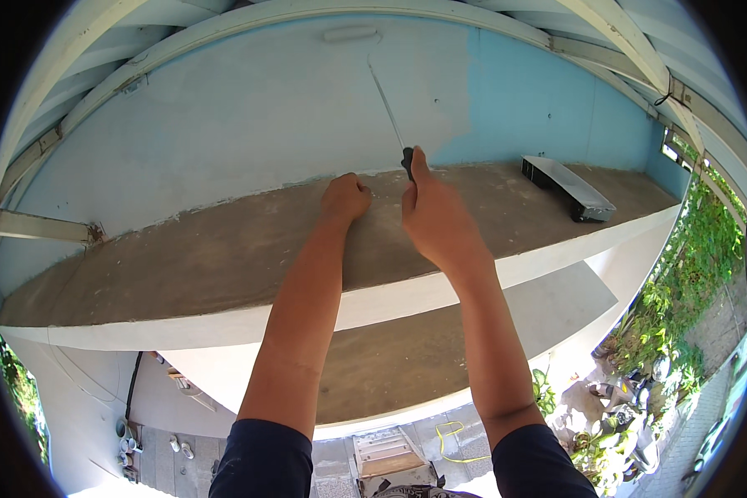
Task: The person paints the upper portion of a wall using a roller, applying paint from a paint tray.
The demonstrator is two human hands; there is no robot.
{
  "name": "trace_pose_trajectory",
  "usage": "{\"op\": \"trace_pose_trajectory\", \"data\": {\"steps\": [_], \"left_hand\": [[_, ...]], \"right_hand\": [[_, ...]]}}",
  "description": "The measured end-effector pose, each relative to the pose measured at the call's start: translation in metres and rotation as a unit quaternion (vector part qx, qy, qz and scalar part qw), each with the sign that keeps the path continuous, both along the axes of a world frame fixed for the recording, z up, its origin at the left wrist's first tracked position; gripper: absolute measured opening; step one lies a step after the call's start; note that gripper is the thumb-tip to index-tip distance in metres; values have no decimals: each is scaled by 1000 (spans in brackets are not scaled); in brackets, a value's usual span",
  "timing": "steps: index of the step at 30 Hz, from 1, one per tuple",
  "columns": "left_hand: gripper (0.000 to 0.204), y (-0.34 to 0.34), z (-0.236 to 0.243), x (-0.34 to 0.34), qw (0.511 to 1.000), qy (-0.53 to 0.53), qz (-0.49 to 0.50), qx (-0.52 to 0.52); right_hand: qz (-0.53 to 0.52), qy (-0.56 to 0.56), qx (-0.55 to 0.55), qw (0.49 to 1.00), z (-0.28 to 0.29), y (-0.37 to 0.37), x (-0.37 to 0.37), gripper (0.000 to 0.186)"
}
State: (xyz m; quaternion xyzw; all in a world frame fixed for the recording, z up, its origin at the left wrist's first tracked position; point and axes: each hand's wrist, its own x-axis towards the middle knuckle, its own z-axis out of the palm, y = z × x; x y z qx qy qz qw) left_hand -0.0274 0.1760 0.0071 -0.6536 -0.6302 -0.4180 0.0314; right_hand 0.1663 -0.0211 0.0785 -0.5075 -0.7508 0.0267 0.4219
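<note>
My right hand [438,212] is closed round the black handle of a paint roller [388,106]. Its thin metal rod runs up to a pale roller sleeve, which lies against the upper wall [249,116]. Most of that wall is pale grey-white; the part on the right is still light blue. My left hand [346,197] is curled into a loose fist over the brown ledge [199,249], close to the wall's foot, with nothing visible in it. To the right of my hands, a black paint tray [568,187] with a whitish inside stands on the ledge.
Cream roof beams [622,37] arch overhead, and one beam end [41,226] meets the ledge at left. Below lie a lower ledge [398,357], a stepladder [390,456], a yellow cord [450,444] and shoes [181,446]. Green plants [664,282] grow at right.
</note>
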Motion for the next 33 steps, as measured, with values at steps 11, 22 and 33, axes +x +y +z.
{"op": "trace_pose_trajectory", "data": {"steps": [11, 22, 33], "left_hand": [[27, -11, 9, 11, 997, 11, 5, -77], [30, -14, 11, 14, 999, 16, 10, -46], [29, -33, 19, 11, 999, -4, 21, -31]], "right_hand": [[-34, -62, 50, 996, 50, -5, -14, 53], [27, -27, -147, 988, 32, -39, -6, 55], [59, -38, -55, 996, -3, -37, -15, 50]]}}
